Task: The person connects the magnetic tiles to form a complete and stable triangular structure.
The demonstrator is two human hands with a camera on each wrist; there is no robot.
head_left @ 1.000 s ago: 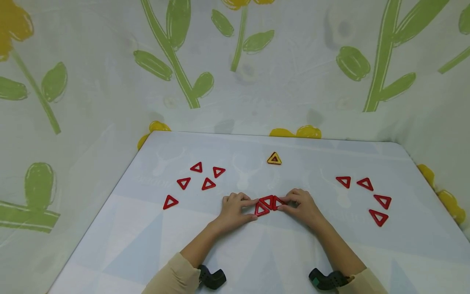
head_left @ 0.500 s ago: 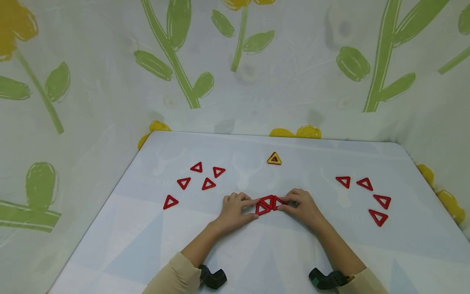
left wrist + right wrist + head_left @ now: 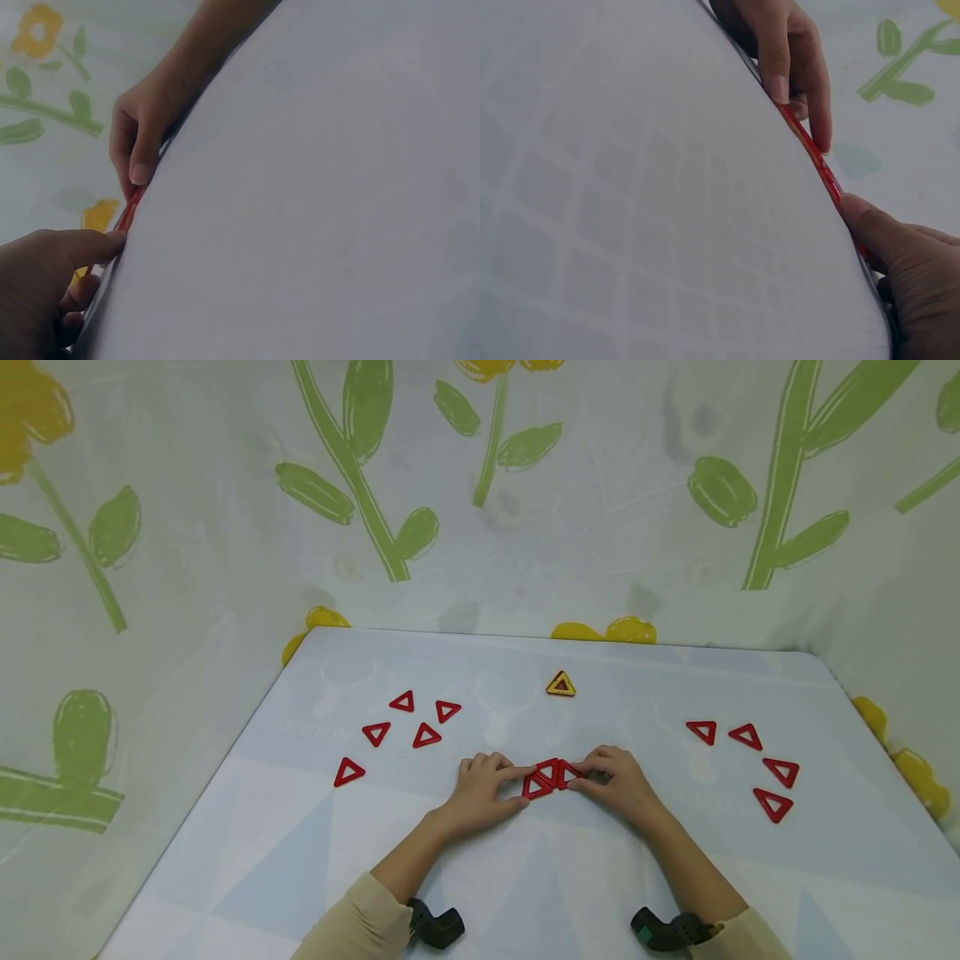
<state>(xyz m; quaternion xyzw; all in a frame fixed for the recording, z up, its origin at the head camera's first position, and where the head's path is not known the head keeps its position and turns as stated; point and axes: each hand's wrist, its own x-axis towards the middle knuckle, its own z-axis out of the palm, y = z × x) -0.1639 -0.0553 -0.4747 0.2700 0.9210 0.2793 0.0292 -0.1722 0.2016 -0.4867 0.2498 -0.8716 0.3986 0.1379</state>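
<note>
Three red triangle tiles lie edge to edge on the table in the head view. My left hand holds the left tile between thumb and index finger. Pointing the other way, the middle tile fits against it. On the other side, my right hand pinches the right tile, partly covered by its fingertips. The left wrist view shows the red tiles nearly edge-on, between the two hands. From the right wrist they appear as a thin red strip lying flat along the tabletop.
Several loose red triangle tiles lie on the left, among them one red tile. More lie on the right, including another red tile. A yellow triangle tile rests farther back. A flower-patterned cloth hangs behind the table.
My left hand has shifted slightly to the right, with the left tile moving a little the same way. The right hand stays in place, and the loose tiles have not moved.
</note>
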